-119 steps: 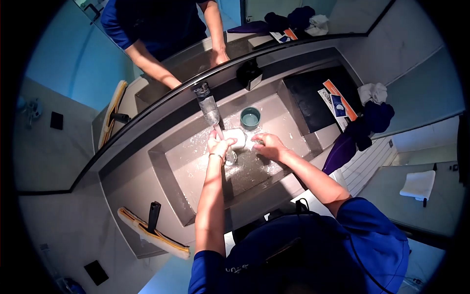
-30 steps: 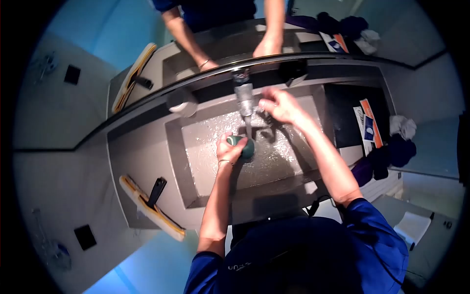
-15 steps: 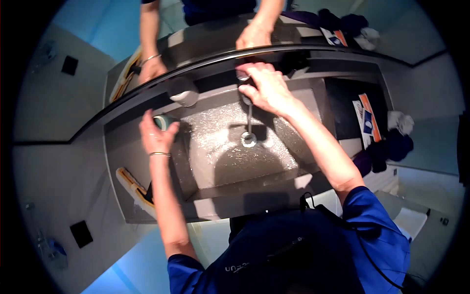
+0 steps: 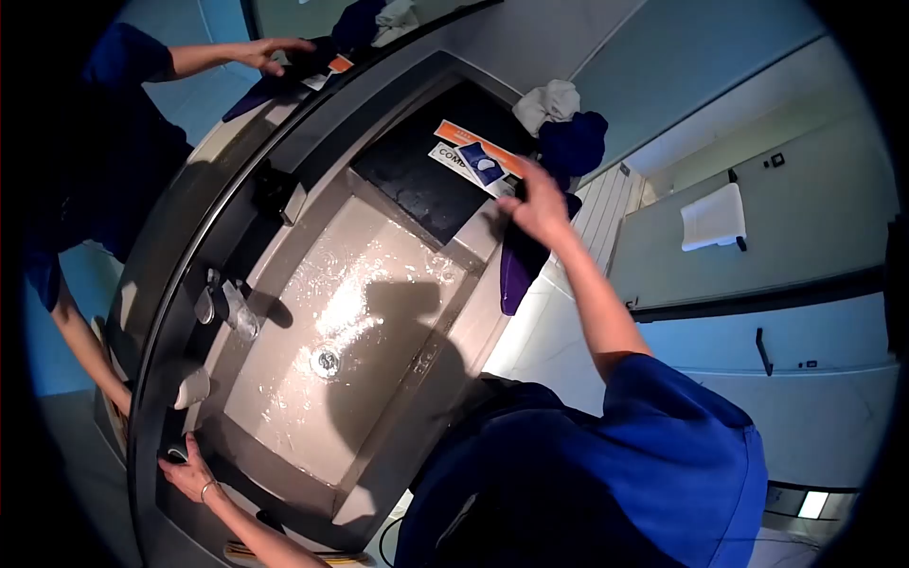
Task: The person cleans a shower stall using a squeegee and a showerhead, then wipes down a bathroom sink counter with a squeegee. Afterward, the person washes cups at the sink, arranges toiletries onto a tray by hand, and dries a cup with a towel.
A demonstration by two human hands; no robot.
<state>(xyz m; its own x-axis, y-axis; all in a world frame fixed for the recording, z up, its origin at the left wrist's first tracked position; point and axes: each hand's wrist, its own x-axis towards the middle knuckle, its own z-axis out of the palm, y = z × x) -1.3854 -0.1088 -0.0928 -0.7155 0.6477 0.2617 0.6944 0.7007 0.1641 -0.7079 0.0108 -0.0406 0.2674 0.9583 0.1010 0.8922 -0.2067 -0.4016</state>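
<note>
We saw the left hand [image 4: 194,471] at the lower left of the frame, its thumb and fingers bent around a small cup [image 4: 177,455] with a pale rim. That cup sat in the shadow on the ledge behind the basin, and we could not tell whether the grip was tight on it or merely touching. Just beside it, slightly higher in the frame, we noted a white cup [image 4: 193,387].

The right hand [image 4: 542,208] was at the upper centre, its grip wide, with the thumb apart from the blurred fingers and nothing we could make out between them. It hovered near the purple cloth [image 4: 519,270] and the packets [image 4: 453,159] (one was marked COMB), which lay on a black mat [image 4: 407,194]. Beyond it we saw a dark blue cloth [image 4: 575,142] and a crumpled white cloth [image 4: 547,106] bunched together on the bench [image 4: 478,346].

At the centre, the wet basin [image 4: 294,398] shone around its drain [image 4: 325,362], with the tap [image 4: 239,310] on its left side.
</note>
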